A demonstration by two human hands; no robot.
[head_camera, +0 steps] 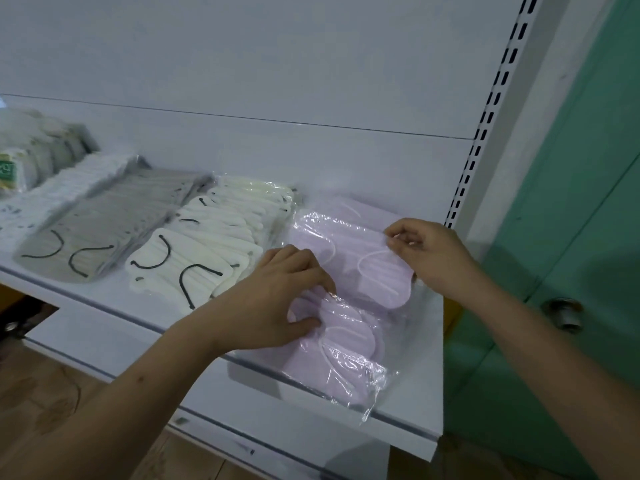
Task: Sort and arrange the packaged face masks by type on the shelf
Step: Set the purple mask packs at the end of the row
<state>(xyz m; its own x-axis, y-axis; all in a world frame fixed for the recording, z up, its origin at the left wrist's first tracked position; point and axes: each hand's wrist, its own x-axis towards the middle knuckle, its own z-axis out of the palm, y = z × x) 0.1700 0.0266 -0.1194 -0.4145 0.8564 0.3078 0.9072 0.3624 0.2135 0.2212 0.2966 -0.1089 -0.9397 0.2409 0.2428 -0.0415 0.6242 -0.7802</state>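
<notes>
A: Where are the lilac masks now?

B: The lilac mask packs (349,268) lie at the right end of the white shelf (412,403), in clear plastic. One pack at the front hangs a little over the shelf edge.

A: And the hands?

B: The left hand (280,299) rests on the front lilac pack, thumb and fingers (322,278) curled and gripping the plastic. The right hand (429,254) is further back; its fingertips (393,237) are pressed together and pinch the right edge of the upper lilac pack.

A: What lies beside them?

B: Just to the left is a row of cream masks (214,237) with dark ear loops, overlapping each other. Then come grey masks (114,216), then white masks (65,188), and far left some blurred packs (31,147) I cannot identify.

A: Anything else?

B: A green door (571,237) with a metal knob (564,313) stands to the right of the shelf.
</notes>
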